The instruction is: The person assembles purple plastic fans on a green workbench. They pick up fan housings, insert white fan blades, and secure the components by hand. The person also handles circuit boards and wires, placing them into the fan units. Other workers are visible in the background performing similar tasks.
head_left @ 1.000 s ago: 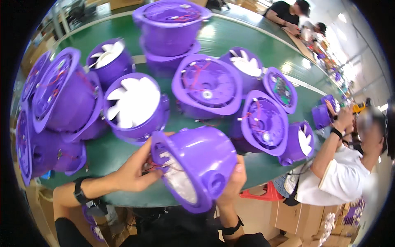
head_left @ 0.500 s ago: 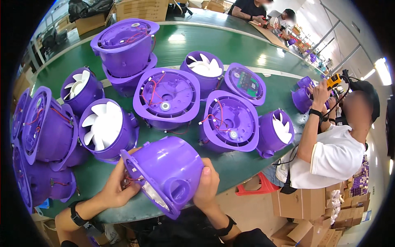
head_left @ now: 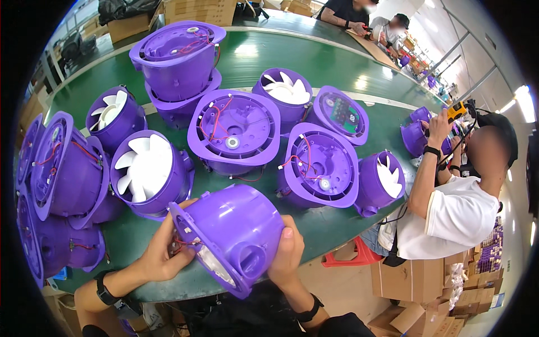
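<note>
Green fills most of what I see from here: a long table (head_left: 331, 227), its near edge running under the worker's forearms at six o'clock and its right edge bending away past three. Counting from the tub being held, a co-worker in a white shirt (head_left: 455, 219) is at three, beyond that edge; a cardboard box (head_left: 407, 281) and a red stool (head_left: 368, 256) sit between three and four, the stool just off the table. A stack of two tubs (head_left: 179, 64) rises at eleven, and a left-hand cluster (head_left: 70, 174) crowds nine to ten, partly cut off by the dark rim of the view.

The purple tub (head_left: 233, 224) itself is tilted at the near edge, its wide mouth toward eight. Strips of green separate it from the wired tub (head_left: 233, 126) at twelve and widen toward two. At ten the fan tub (head_left: 182, 180) is so near that I can't tell whether it touches.

The right hand (head_left: 287, 250) cups the closed end at three, its fingers mostly hidden behind. The left hand (head_left: 163, 253) grips the rim at nine, fingertips out of sight. Its neighbour's white fan (head_left: 147, 168) shows plainly; a circuit board (head_left: 345, 115) past one is blurred by shine. Inside the held mouth, a whitish piece (head_left: 214, 264) is half concealed, and thin red wires (head_left: 185, 242) vanish by the left thumb.
</note>
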The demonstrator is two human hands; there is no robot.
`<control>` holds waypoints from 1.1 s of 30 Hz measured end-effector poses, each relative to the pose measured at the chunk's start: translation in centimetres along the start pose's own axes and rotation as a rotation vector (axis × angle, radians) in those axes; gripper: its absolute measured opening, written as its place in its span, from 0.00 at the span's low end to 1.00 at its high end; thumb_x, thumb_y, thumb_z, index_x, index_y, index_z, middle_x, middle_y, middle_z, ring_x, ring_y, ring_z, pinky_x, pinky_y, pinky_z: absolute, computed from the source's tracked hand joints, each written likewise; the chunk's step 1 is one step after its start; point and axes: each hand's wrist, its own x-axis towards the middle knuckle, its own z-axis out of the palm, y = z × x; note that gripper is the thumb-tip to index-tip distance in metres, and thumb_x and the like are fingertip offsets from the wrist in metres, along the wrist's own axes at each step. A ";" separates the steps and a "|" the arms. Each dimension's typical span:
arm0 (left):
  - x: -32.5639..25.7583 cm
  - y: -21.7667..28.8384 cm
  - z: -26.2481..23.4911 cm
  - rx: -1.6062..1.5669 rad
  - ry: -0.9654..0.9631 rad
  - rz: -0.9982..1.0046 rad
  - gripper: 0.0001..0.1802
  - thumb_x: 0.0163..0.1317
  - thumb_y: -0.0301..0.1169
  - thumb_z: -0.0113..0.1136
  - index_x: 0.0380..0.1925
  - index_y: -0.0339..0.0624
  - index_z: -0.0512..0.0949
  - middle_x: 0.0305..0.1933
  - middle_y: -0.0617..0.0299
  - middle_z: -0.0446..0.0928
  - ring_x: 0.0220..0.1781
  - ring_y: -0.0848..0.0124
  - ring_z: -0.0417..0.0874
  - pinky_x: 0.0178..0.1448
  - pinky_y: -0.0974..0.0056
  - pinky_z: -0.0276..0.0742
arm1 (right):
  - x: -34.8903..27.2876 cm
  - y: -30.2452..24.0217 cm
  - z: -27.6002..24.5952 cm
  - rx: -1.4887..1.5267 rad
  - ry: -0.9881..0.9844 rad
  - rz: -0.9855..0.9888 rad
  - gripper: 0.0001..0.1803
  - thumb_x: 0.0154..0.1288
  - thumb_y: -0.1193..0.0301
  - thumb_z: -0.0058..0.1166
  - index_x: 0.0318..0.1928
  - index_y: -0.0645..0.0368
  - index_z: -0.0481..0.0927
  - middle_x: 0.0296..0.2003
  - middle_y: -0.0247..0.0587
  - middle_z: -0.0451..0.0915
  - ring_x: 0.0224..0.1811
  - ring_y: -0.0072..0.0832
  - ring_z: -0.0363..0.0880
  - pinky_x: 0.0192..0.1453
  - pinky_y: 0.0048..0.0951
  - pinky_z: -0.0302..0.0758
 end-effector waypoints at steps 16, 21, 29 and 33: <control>-0.6 -1.1 -0.5 0.082 0.002 0.249 0.43 0.61 0.16 0.59 0.76 0.34 0.55 0.75 0.44 0.63 0.74 0.59 0.69 0.75 0.56 0.65 | 0.4 1.6 -1.0 0.405 -0.309 -0.309 0.26 0.66 0.57 0.66 0.53 0.67 0.78 0.51 0.56 0.79 0.51 0.44 0.78 0.56 0.43 0.73; 1.2 -0.5 -0.4 0.182 -0.028 0.533 0.41 0.59 0.21 0.62 0.74 0.33 0.59 0.76 0.36 0.62 0.76 0.46 0.68 0.77 0.48 0.63 | 0.6 0.1 -3.3 0.267 -0.415 -0.418 0.26 0.52 0.56 0.76 0.44 0.61 0.83 0.48 0.58 0.82 0.53 0.51 0.79 0.61 0.54 0.72; 0.6 1.2 -1.0 0.132 -0.219 0.492 0.50 0.50 0.26 0.58 0.76 0.30 0.53 0.80 0.37 0.52 0.83 0.44 0.51 0.83 0.44 0.49 | -0.9 -5.8 -5.1 -0.517 -0.504 -0.537 0.10 0.41 0.60 0.74 0.28 0.41 0.88 0.46 0.35 0.86 0.57 0.44 0.78 0.70 0.57 0.66; 0.5 0.4 -0.3 0.080 -0.173 0.391 0.51 0.54 0.30 0.65 0.77 0.33 0.51 0.81 0.40 0.51 0.84 0.48 0.52 0.83 0.48 0.50 | -1.0 -5.8 -4.9 -0.689 -0.533 -0.504 0.11 0.40 0.63 0.72 0.30 0.40 0.89 0.51 0.38 0.84 0.65 0.49 0.72 0.74 0.60 0.60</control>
